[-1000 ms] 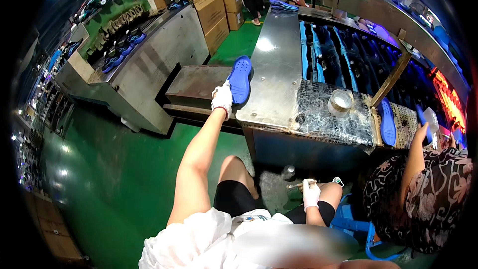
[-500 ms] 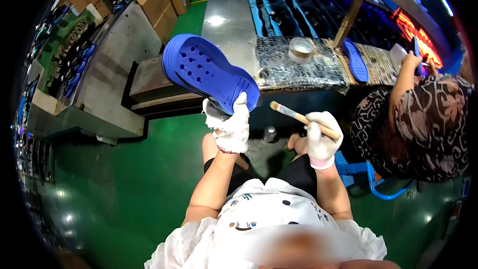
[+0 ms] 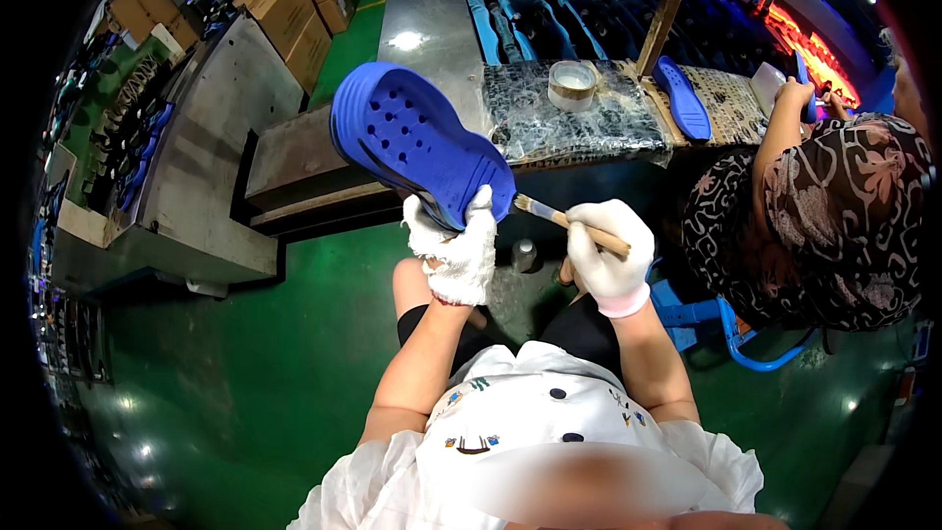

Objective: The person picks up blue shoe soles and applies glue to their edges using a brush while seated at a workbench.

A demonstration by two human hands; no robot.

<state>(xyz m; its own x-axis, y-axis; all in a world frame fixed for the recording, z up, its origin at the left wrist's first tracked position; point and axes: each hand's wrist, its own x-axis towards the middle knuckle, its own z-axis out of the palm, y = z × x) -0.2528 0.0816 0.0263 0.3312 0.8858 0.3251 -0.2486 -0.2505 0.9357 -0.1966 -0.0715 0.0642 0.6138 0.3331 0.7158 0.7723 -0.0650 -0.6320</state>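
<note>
A blue shoe sole (image 3: pixel 424 132) with a raised rim and several dark holes is tilted in front of me. Its near end is gripped by my left hand (image 3: pixel 453 250), which wears a thick white knitted glove, thumb over the inner face. In a thin white glove, my right hand (image 3: pixel 610 253) is closed round the wooden handle of a paintbrush (image 3: pixel 579 226). The brush's bristles point left and are at the sole's near right edge; whether they touch cannot be made out.
Ahead, an open tub (image 3: pixel 572 86) stands on a plastic-covered worktop (image 3: pixel 520 132). Another blue sole (image 3: pixel 682 98) lies beside a post (image 3: pixel 665 15). A conveyor (image 3: pixel 549 10) carries dark and blue pieces. A co-worker (image 3: pixel 814 216) sits at right. Cartons (image 3: pixel 285 20) and a metal cabinet (image 3: pixel 211 152) stand left.
My right hand has moved left with the paintbrush, bringing its bristles to the sole's edge. The sole has shifted slightly to the right. The view has turned a little.
</note>
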